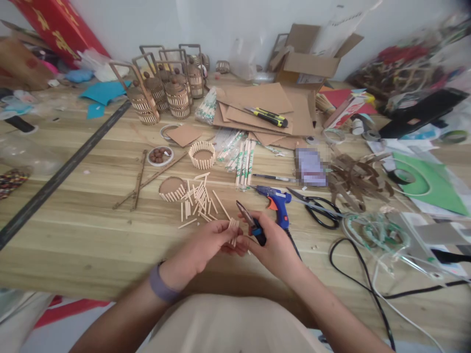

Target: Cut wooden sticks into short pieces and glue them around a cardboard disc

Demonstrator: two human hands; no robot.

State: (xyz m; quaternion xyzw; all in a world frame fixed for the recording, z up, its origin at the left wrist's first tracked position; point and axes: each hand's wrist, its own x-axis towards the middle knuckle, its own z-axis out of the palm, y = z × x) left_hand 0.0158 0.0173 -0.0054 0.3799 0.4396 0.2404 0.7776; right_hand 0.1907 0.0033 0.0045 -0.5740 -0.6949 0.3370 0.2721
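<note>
My left hand (220, 234) is closed around a small bunch of short wooden sticks (233, 230), held upright near the table's front. Close beside it, my right hand (270, 242) grips a pair of pliers (251, 220) with blue and black handles, jaws pointing up and left. The right fingertips come up against the bunch. Cut sticks (198, 198) lie scattered just beyond my hands. Next to them stand a cardboard round partly edged with sticks (172, 189) and a fully ringed one (202, 156). A blue glue gun (277, 201) lies right of my right hand.
Black scissors (324, 211), cables (362, 260) and brown strips (358, 181) lie to the right. Behind are a yellow cutter (267, 116) on cardboard sheets (257, 98), wrapped chopsticks (245, 162), a bowl of brown beads (160, 156) and several lidded stick baskets (177, 98).
</note>
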